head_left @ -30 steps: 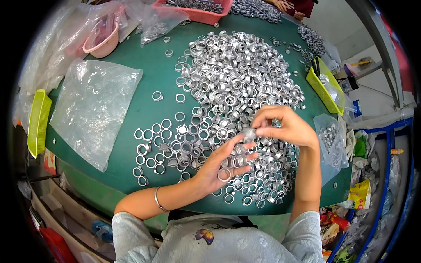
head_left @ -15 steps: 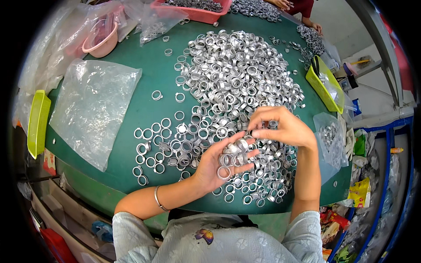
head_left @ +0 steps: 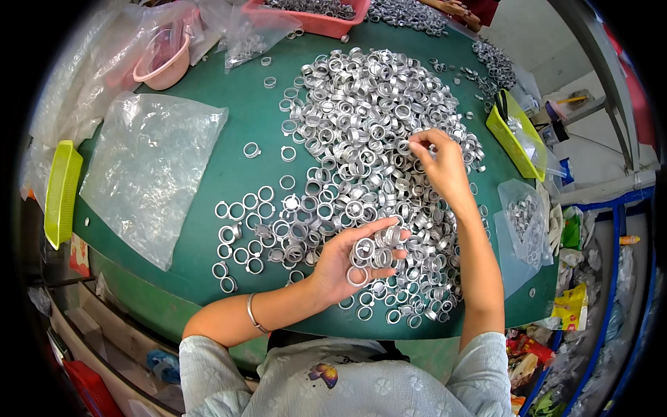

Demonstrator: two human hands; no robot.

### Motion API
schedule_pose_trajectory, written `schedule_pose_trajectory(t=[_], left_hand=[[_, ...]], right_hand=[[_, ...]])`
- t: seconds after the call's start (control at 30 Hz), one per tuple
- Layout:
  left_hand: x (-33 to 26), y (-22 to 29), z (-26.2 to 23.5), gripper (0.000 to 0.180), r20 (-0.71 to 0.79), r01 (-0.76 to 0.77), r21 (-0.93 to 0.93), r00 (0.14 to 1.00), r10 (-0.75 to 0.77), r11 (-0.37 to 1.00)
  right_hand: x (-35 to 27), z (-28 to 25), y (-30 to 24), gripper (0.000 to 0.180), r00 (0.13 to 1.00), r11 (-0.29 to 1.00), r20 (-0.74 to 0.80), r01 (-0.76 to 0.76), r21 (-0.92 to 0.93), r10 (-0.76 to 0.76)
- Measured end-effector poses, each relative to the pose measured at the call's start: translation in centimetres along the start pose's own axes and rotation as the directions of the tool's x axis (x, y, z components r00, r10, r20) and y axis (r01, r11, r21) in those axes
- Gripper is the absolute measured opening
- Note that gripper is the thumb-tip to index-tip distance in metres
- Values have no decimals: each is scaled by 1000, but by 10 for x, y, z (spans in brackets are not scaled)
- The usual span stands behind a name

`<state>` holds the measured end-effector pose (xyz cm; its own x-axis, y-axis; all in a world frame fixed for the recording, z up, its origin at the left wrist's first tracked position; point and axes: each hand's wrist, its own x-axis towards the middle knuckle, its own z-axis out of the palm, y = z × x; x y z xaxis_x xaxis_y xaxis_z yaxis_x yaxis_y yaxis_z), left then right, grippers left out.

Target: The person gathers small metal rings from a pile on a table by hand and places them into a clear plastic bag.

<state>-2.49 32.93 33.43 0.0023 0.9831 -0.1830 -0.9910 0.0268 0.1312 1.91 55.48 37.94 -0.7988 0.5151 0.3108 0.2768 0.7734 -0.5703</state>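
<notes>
A big heap of silvery metal rings (head_left: 361, 104) covers the middle of the green table. Palm up, my left hand (head_left: 337, 264) cradles several metal rings (head_left: 372, 251) at the heap's near side, its fingers curled loosely beneath them. My right hand (head_left: 441, 161) reaches over the heap's right part, thumb and forefinger pinched at a metal ring (head_left: 404, 146). Flat to the left of my left hand lie several loose rings with small tabs (head_left: 240, 229). More rings spread on the table below and right of my left hand.
The green table (head_left: 201, 267) carries a clear plastic bag (head_left: 153, 174) at left. Yellow-green baskets stand at the left edge (head_left: 62, 194) and right edge (head_left: 515, 135). Pink basins (head_left: 163, 66) and a red tray (head_left: 333, 26) sit at the back. Another person's hands (head_left: 458, 10) show at far right.
My right hand has moved up and away from my left hand to the heap. The left hand stays nearly in place with its rings. The other person's hands have come together.
</notes>
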Motion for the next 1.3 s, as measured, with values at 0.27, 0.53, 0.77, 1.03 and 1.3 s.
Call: schedule_pose_trajectory(t=[0.27, 0.53, 0.77, 1.03, 1.3], left_hand=[[2, 0, 7, 47, -16, -2, 82, 1000, 3, 997], [2, -2, -4, 51, -9, -44, 22, 999, 44, 999], [7, -4, -9, 48, 56, 26, -88, 998, -22, 996], [1, -3, -1, 48, -58, -38, -18, 998, 37, 999], [4, -4, -3, 44, 1, 55, -141, 998, -55, 989]], right_hand=[[-16, -2, 11, 16, 991, 990, 42, -132, 48, 130], [-12, -16, -29, 16, 962, 981, 267, 10, 195, -63], [13, 7, 17, 9, 977, 995, 187, 100, 5, -99], [-3, -34, -20, 17, 844, 961, 536, -140, 240, -11], [9, 6, 58, 20, 977, 922, -87, 150, -358, -193]])
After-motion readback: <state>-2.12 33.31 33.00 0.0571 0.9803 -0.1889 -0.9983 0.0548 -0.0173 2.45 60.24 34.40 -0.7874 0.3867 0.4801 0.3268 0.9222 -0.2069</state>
